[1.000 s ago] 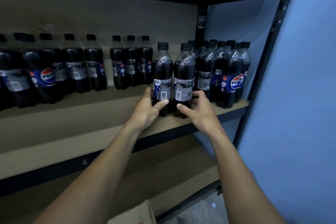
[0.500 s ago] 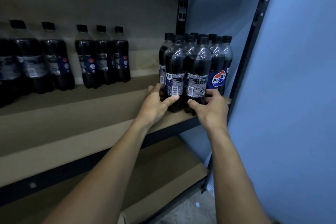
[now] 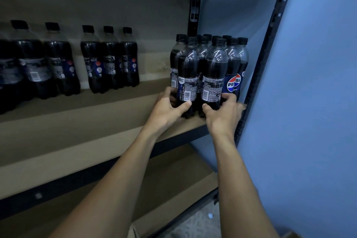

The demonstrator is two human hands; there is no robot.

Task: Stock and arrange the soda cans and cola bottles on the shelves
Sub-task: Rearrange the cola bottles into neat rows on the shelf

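At the shelf [image 3: 92,121] edge, left hand [image 3: 167,111] curls round the base of one cola bottle [image 3: 188,71], right hand [image 3: 225,116] round its neighbour [image 3: 215,69]: dark, black-capped, barcode labels facing out. Just behind the right hand, a label [image 3: 232,83] reads PEPSI. Far left of the hands, more bottles [image 3: 110,60] stand.

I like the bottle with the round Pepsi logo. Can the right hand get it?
Probably yes. The dark plastic logo bottle stands just beside the right hand, nothing else in front. But that hand grips the neighbouring cola bottle, so it must let go first.
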